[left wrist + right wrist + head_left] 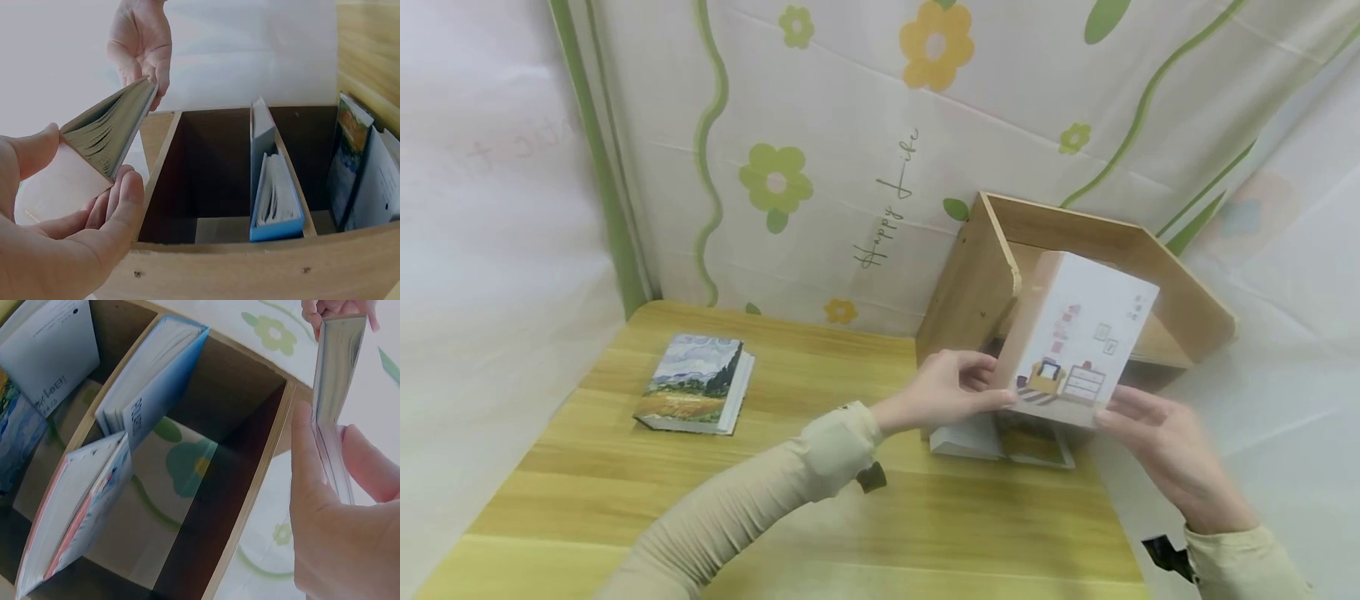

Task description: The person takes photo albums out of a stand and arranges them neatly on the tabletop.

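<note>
Both hands hold up a book [1078, 333] with a white cover picturing an armchair and a dresser. My left hand [943, 392] grips its lower left corner at the spine side. My right hand [1172, 446] pinches the lower right corner between thumb and fingers. In the left wrist view, the page edges of the book [109, 134] face the camera and fan slightly apart. Behind and below the book stands a wooden bookshelf [951, 287], partly hidden by it. A blue book [275, 231] leans against the shelf's divider.
A thick book with a landscape cover [688, 379] lies on the wooden table [820, 475] at the left. More books [350, 156] stand in the shelf's other compartment. A flowered curtain [842, 108] hangs behind the table.
</note>
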Demonstrator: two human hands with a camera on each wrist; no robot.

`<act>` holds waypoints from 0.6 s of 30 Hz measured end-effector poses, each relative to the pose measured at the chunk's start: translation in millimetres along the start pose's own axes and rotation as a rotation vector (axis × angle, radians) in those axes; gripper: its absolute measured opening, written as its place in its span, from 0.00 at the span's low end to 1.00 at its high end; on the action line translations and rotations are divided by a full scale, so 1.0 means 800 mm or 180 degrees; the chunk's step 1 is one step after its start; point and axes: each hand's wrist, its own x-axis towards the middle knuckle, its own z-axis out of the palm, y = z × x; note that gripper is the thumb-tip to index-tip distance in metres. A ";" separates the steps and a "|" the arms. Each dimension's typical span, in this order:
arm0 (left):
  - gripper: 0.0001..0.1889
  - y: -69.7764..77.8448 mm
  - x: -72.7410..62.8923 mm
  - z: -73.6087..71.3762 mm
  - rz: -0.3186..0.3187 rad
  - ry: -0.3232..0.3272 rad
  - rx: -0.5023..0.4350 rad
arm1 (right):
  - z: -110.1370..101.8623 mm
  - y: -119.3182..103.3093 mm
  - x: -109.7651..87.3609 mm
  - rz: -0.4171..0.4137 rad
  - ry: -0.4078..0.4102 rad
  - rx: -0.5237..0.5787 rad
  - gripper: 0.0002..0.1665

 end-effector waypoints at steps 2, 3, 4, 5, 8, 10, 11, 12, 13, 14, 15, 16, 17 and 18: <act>0.31 -0.005 -0.005 -0.004 0.0034 -0.0019 -0.0050 | 0.007 0.001 0.000 -0.0020 0.0022 -0.0058 0.26; 0.30 -0.007 -0.007 -0.007 0.0049 -0.0026 -0.0066 | 0.011 0.001 0.001 -0.0030 0.0049 -0.0078 0.26; 0.30 -0.009 -0.010 -0.009 0.0056 -0.0034 -0.0088 | 0.015 0.002 0.001 -0.0043 0.0062 -0.0110 0.27; 0.30 -0.011 -0.012 -0.011 0.0063 -0.0042 -0.0104 | 0.019 0.002 0.002 -0.0060 0.0082 -0.0133 0.27; 0.30 -0.015 -0.019 -0.017 0.0086 -0.0052 -0.0106 | 0.027 0.004 0.005 -0.0111 0.0107 -0.0185 0.28; 0.31 -0.018 -0.022 -0.021 0.0099 -0.0052 -0.0091 | 0.031 0.006 0.007 -0.0152 0.0116 -0.0236 0.28; 0.31 -0.019 -0.023 -0.023 0.0104 -0.0049 -0.0081 | 0.033 0.007 0.008 -0.0171 0.0119 -0.0253 0.28; 0.31 -0.019 -0.024 -0.025 0.0107 -0.0045 -0.0075 | 0.034 0.008 0.009 -0.0188 0.0116 -0.0279 0.28; 0.31 -0.020 -0.025 -0.026 0.0111 -0.0042 -0.0069 | 0.035 0.008 0.010 -0.0203 0.0113 -0.0302 0.28; 0.31 -0.021 -0.026 -0.028 0.0112 -0.0040 -0.0072 | 0.037 0.009 0.011 -0.0212 0.0111 -0.0331 0.28; 0.31 -0.022 -0.027 -0.029 0.0116 -0.0038 -0.0075 | 0.038 0.009 0.011 -0.0218 0.0123 -0.0350 0.28; 0.31 -0.023 -0.027 -0.030 0.0115 -0.0037 -0.0076 | 0.040 0.010 0.012 -0.0221 0.0122 -0.0365 0.28; 0.31 -0.024 -0.028 -0.031 0.0116 -0.0036 -0.0076 | 0.041 0.010 0.012 -0.0225 0.0128 -0.0380 0.28; 0.31 -0.024 -0.028 -0.032 0.0120 -0.0037 -0.0073 | 0.042 0.011 0.013 -0.0223 0.0135 -0.0388 0.28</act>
